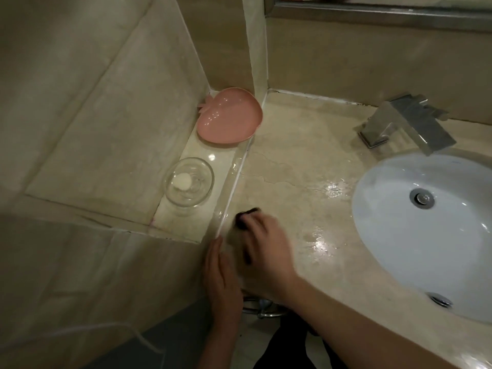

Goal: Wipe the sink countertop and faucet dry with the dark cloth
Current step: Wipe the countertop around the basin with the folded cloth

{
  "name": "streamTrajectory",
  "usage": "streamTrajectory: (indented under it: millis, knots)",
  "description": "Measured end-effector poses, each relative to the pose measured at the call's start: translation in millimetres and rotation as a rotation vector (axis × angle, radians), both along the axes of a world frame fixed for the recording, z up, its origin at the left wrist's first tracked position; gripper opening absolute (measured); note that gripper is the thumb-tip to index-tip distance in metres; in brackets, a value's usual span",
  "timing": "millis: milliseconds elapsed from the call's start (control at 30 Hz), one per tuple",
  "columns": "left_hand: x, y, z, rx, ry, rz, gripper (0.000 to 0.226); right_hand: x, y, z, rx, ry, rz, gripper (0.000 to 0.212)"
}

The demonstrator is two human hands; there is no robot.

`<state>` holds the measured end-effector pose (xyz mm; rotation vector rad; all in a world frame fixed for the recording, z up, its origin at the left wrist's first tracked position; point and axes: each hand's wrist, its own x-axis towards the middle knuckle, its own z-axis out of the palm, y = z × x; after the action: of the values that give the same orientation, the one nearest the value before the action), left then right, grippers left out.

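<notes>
Head view: the right hand (262,245) presses the dark cloth (246,217) onto the countertop's (298,155) near-left corner, fingers curled over it. The left hand (222,275), fingers straight, rests on the edge. Puddles near the sink (386,235) may get smeared; the faucet (404,123) stands far right, not being wiped.

free: bare countertop (300,161) between side ledge and sink basin (426,235) | blocked left: pink dish (229,115), glass bowl (189,182) on ledge | blocked rear right: faucet (407,123) at wall
</notes>
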<state>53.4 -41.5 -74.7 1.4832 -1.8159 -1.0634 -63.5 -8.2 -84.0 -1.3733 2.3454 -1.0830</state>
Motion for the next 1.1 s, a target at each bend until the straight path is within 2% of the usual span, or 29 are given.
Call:
streamTrajectory:
  millis: [67, 167, 300, 500, 667, 800, 933, 1100]
  knots:
    - [3.8, 0.0, 3.2, -0.011, 0.051, 0.08, 0.042, 44.1, -14.6, -27.8, 0.058, 0.129, 0.164, 0.046]
    - [7.4, 0.1, 5.4, -0.013, 0.026, 0.059, 0.042, 60.1, -18.5, -47.8, 0.152, 0.272, 0.243, 0.05]
    - [4.4, 0.8, 1.3, 0.025, -0.042, 0.032, 0.039, 40.7, -26.6, -45.4, 0.166, 0.253, 0.25, 0.05]
    - [-3.4, 1.3, 4.9, 0.079, -0.021, -0.001, 0.04, 13.9, -37.2, -40.6, 0.12, 0.233, 0.265, 0.045]
    - [-8.4, 6.5, -4.5, 0.09, -0.053, -0.069, 0.041, -19.6, -43.5, -40.1, 0.164, 0.235, 0.256, 0.052]
    - [-32.0, 7.3, -10.1, 0.074, -0.101, -0.106, 0.035, -68.6, -65.6, -36.9, 0.202, 0.271, 0.353, 0.052]
    - [-73.7, -4.9, -16.8, -0.005, -0.106, 0.053, 0.024, -94.5, -69.5, -37.9, 0.171, 0.28, 0.487, 0.05]
    - [-120.8, -25.2, -23.4, -0.099, -0.074, 0.163, 0.019, -121.4, -86.0, -40.8, 0.126, 0.277, 0.452, 0.047]
